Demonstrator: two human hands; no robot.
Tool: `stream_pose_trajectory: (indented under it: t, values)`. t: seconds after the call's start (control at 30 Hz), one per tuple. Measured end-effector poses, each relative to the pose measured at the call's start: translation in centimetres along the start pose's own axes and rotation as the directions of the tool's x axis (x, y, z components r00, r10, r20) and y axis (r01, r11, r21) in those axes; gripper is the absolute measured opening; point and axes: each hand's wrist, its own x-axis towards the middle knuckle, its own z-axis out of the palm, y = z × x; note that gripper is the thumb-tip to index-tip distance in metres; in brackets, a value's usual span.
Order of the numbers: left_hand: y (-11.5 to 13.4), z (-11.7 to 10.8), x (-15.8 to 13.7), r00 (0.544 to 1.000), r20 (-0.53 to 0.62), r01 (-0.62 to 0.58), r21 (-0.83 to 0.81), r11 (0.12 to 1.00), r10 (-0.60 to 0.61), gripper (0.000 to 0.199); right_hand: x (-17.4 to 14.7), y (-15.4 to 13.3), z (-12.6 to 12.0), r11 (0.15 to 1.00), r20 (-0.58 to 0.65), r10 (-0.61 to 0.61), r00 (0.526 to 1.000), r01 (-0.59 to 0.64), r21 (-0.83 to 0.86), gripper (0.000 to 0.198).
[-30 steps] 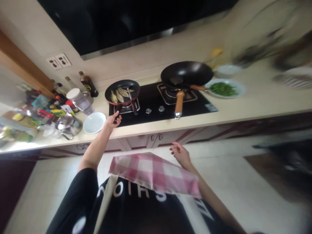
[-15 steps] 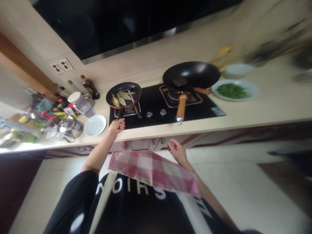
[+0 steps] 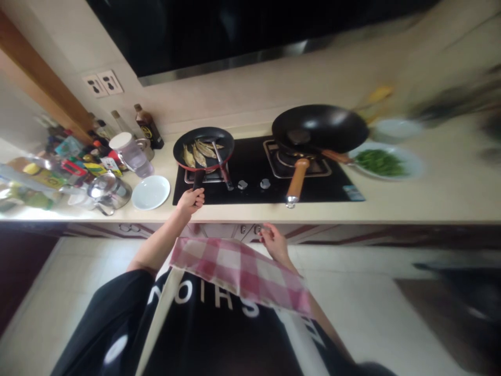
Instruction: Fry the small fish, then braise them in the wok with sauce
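My left hand is wrapped around the dark handle of a black frying pan with a red outside. The pan sits over the left burner, and several browned small fish lie in it. A utensil with a metal shaft and dark reddish handle leans over the pan's rim; its working end is hard to make out among the fish. My right hand hovers in front of the counter edge, near the cabinet knobs, with loosely bent fingers apart and nothing visible in them.
A black wok with a wooden handle is on the right burner, a ladle-like tool inside. Right of it stands a plate of chopped greens. Left are a white plate, a pitcher, a steel pot and bottles. The hood overhangs.
The camera view has shifted slightly. My right hand has moved a little left in front of the counter, while my left hand has stayed on the frying pan handle.
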Motion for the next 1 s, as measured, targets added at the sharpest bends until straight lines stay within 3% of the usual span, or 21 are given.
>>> stream_pose_trajectory:
  t: [0.23,0.33,0.4,0.43,0.5,0.57,0.6,0.67,0.77,0.83,0.9,1.0]
  values:
    - [0.0,-0.6,0.2,0.999,-0.001,0.037,-0.078,0.996,-0.037,0.025,0.2,0.4,0.5,0.996,0.076,-0.025,0.997,0.031,-0.083,0.062]
    - [-0.8,-2.1,0.6,0.999,-0.029,-0.028,-0.091,0.995,0.026,0.039,1.1,-0.2,0.3,0.931,0.093,-0.184,0.979,0.204,-0.303,0.048]
    - [-2.0,-4.0,0.9,0.983,-0.116,-0.14,0.006,0.99,0.14,0.041,1.9,-1.0,0.1,0.813,0.084,-0.347,0.934,0.344,-0.469,0.039]
    - [-2.9,-5.2,1.0,0.956,-0.179,-0.215,0.118,0.969,0.234,0.038,2.4,-1.4,-0.1,0.743,0.084,-0.421,0.903,0.397,-0.538,0.037]
    - [-4.7,-7.8,0.9,0.821,-0.274,-0.339,0.473,0.813,0.501,0.021,3.3,-2.1,-0.3,0.604,0.104,-0.531,0.841,0.462,-0.65,0.033]
    - [-6.5,-10.4,0.5,0.683,-0.16,-0.367,0.768,0.524,0.713,0.012,4.1,-2.4,-0.4,0.489,0.149,-0.587,0.796,0.494,-0.719,0.032]
    - [-7.3,-11.6,0.3,0.637,-0.094,-0.352,0.847,0.398,0.765,0.011,4.4,-2.3,-0.4,0.451,0.172,-0.595,0.785,0.503,-0.737,0.031]
    - [-8.5,-13.6,-0.1,0.61,0.01,-0.306,0.925,0.224,0.793,0.01,5.0,-1.8,-0.2,0.413,0.191,-0.594,0.781,0.5,-0.761,0.03]
    - [-9.6,-16.0,0.1,0.602,0.106,-0.288,0.953,0.092,0.791,0.012,5.5,-0.8,0.5,0.404,0.164,-0.595,0.787,0.469,-0.785,0.027]
    - [-10.1,-17.6,1.0,0.55,0.176,-0.294,0.956,-0.008,0.817,0.015,5.5,-0.4,1.2,0.425,0.131,-0.602,0.788,0.455,-0.782,0.025]
    - [-10.3,-19.1,2.4,0.48,0.275,-0.312,0.941,-0.131,0.833,0.022,5.7,-0.3,2.0,0.465,0.083,-0.609,0.789,0.44,-0.768,0.023]
    - [-10.3,-20.7,5.1,0.267,0.362,-0.328,0.905,-0.269,0.893,0.032,6.3,-0.4,2.9,0.511,-0.006,-0.623,0.782,0.401,-0.761,0.019]
